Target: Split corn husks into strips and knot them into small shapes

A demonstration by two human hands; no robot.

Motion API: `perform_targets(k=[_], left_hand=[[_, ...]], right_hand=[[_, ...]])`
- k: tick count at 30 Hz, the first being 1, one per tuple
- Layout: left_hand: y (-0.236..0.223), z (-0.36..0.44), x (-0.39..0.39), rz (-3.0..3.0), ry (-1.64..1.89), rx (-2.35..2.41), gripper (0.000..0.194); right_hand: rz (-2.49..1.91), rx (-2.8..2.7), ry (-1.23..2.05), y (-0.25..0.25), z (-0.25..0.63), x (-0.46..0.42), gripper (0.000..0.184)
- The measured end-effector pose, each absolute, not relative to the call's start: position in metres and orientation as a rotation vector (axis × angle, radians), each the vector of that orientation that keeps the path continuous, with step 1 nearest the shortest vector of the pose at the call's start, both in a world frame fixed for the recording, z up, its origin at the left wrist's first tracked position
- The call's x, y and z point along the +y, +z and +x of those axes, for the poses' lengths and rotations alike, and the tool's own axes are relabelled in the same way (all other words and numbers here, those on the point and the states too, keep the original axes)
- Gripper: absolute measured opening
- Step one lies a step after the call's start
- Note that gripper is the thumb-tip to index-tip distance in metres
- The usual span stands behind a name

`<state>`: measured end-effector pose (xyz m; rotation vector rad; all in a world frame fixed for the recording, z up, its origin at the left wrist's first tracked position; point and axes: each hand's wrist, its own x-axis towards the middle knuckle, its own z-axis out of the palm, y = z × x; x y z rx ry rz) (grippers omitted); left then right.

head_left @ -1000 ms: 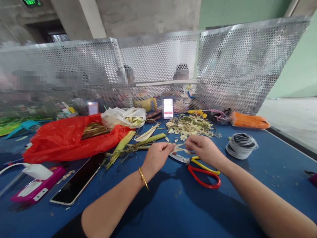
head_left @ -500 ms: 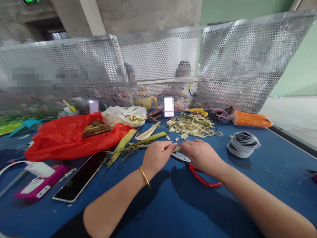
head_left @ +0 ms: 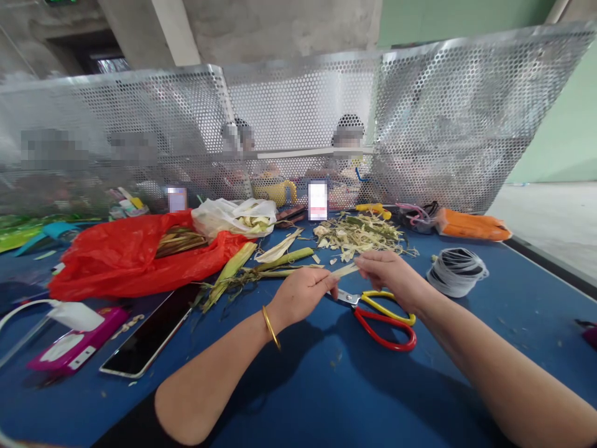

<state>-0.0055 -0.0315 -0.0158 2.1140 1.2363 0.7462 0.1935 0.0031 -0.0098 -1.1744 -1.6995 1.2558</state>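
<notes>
A pale husk strip (head_left: 346, 270) spans from left hand (head_left: 301, 294) to right hand (head_left: 388, 275), near the scissors (head_left: 354, 300).
Fingers of each pinch it; too hard a pull could split it. Leftward, a red bag (head_left: 112, 258) holds dry brown strips (head_left: 181, 241), a white bag (head_left: 212, 218) pale husk pieces (head_left: 257, 222).

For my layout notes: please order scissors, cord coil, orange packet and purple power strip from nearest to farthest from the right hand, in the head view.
From the right hand:
1. Scissors: just below it in view.
2. Cord coil: to its right.
3. Orange packet: also right, farther back.
4. Purple power strip: far left side.
</notes>
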Motion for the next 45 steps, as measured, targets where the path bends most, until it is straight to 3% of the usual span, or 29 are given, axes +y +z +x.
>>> perform_targets(k=[5,10,15,18,21,23,28,30,32,37,45], left_hand=[[-0.019,-0.005,-0.030,2.070,0.846,1.300,0.037],[-0.028,-0.002,-0.027,2.034,0.903,1.361,0.036],[-0.028,0.005,-0.034,2.051,0.897,1.272,0.038],[-0.028,0.009,-0.039,2.132,0.845,1.288,0.040],[-0.029,0.008,-0.039,2.153,0.810,1.339,0.040],[-0.029,0.005,-0.036,2.143,0.822,1.384,0.039],[-0.027,-0.002,-0.028,2.160,0.776,1.395,0.034],[-0.026,-0.003,-0.026,2.139,0.766,1.356,0.034],[-0.026,-0.004,-0.025,2.104,0.792,1.308,0.034],[-0.024,-0.005,-0.022,1.993,0.815,1.211,0.037],[-0.027,-0.002,-0.025,1.991,0.842,1.255,0.041]], right_hand=[[-1.153,-1.499,1.504,-0.008,0.191,-0.001,0.041],[-1.080,-1.369,1.361,-0.010,0.188,-0.002,0.029],[-0.767,-1.002,1.795,-0.010,0.176,-0.011,0.032],[-0.713,-0.843,1.814,-0.013,0.171,-0.013,0.038],[-0.781,-0.945,1.672,-0.018,0.172,-0.011,0.026],[-0.917,-1.247,1.512,-0.019,0.174,-0.010,0.030],[-1.120,-2.259,0.691,-0.017,0.182,-0.009,0.021],[-1.116,-2.385,0.361,-0.013,0.187,-0.008,0.025],[-1.107,-2.391,0.255,-0.009,0.192,-0.004,0.023],[-1.009,-2.192,0.759,-0.003,0.202,0.006,0.031],[-1.137,-1.152,1.493,-0.009,0.193,0.002,0.025]])
